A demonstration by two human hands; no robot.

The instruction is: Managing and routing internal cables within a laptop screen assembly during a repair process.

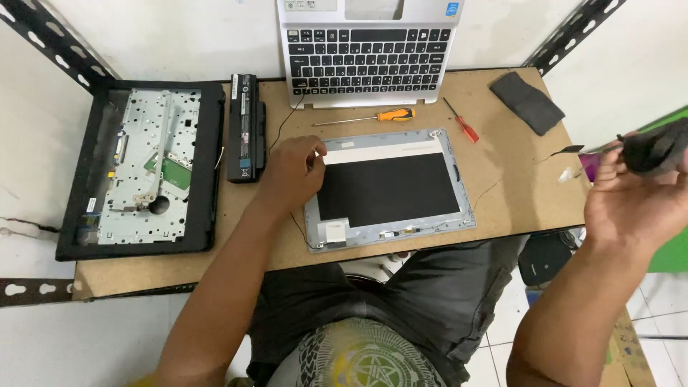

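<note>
A detached laptop screen lid [390,188] lies flat on the wooden bench, its grey frame around a black panel. My left hand [290,172] rests at the lid's upper left corner, fingers curled on the edge. My right hand [631,197] is raised off the bench's right side, gripping a dark black part [656,149] with a thin cable hanging from it. An orange-handled screwdriver [373,116] and a small red-handled screwdriver [462,122] lie just beyond the lid.
A black laptop base [140,168] with bare metal insides sits at the left. A long black battery [244,129] lies beside it. A silver laptop keyboard deck [365,57] stands at the back. A dark cloth pouch [527,102] lies at the far right corner.
</note>
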